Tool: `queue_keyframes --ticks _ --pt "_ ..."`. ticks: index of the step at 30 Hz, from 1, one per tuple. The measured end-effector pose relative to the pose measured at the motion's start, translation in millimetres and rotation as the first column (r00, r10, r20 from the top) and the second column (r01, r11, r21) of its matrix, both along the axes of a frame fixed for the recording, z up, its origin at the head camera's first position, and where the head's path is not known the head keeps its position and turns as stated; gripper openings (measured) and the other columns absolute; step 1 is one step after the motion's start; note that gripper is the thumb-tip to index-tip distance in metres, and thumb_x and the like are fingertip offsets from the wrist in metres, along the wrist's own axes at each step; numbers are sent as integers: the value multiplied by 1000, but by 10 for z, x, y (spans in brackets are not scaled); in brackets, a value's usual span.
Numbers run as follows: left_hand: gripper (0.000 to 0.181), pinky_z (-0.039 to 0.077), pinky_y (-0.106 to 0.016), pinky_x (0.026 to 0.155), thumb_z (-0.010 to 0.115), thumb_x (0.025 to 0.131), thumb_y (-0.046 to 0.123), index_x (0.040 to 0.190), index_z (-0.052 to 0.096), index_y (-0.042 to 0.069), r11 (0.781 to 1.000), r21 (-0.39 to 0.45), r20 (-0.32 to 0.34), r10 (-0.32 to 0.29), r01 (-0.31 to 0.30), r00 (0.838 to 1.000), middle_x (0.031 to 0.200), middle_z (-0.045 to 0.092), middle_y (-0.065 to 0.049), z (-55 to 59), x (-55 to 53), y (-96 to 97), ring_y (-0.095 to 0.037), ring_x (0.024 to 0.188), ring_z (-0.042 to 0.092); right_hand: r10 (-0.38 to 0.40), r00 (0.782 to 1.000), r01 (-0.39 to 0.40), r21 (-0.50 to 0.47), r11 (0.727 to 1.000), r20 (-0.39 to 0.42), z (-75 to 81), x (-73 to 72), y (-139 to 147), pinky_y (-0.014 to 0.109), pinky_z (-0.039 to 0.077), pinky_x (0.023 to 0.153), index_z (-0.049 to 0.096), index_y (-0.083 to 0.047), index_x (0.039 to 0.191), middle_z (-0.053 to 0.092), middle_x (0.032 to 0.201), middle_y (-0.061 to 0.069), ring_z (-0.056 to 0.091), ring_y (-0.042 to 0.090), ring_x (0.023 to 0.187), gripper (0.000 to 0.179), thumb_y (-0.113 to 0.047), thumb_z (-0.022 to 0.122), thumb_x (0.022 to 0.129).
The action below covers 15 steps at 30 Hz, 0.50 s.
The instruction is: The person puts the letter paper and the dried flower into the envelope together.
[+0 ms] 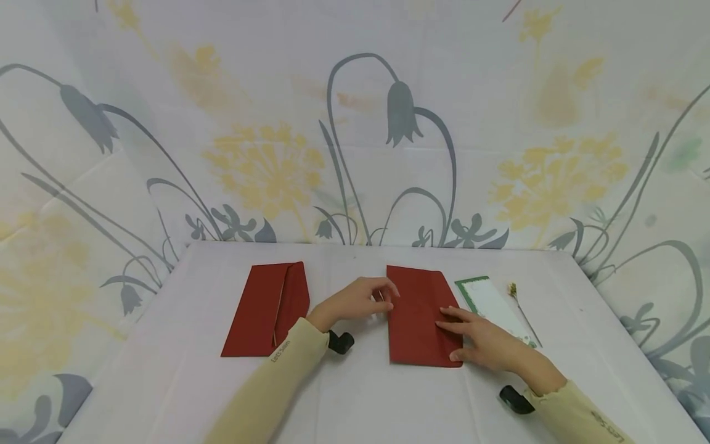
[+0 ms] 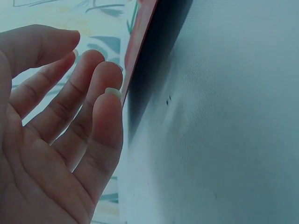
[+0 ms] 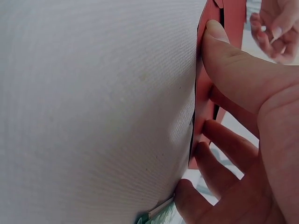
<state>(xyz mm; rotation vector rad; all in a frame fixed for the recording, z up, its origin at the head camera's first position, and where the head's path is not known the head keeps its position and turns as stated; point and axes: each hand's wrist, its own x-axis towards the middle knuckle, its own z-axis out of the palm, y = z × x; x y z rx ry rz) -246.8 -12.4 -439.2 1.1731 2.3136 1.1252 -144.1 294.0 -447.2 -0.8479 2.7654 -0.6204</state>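
A red envelope (image 1: 413, 314) lies flat in front of the person. On its right part rests the right hand (image 1: 488, 342), fingers spread and fingertips touching the paper. In the right wrist view, the thumb and fingers lie along the red envelope (image 3: 202, 105) near its edge. The left hand (image 1: 360, 299) hovers beside the envelope's left edge, its fingers loosely bent. Nothing is held in the left hand (image 2: 60, 126) in the left wrist view; whether a fingertip touches the envelope I cannot tell.
Another red envelope (image 1: 249, 308), with a flap along its right side, lies to the left. Right of the hands are a white card (image 1: 493, 302) with a green border and a thin-stemmed small flower (image 1: 513, 290). A floral-patterned cloth (image 1: 366, 166) rises behind the white table (image 1: 355, 401).
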Motion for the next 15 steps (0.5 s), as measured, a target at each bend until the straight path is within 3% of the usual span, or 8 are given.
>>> queue_keyframes --ticks 15 --pt "20 46 -23 72 67 95 14 115 64 11 996 -93 62 24 -18 998 85 64 7 -97 -110 309 -7 76 59 16 1000 -16 20 1000 -11 6 14 -26 56 43 99 53 -2 142 35 154 22 30 48 140 58 -23 72 91"
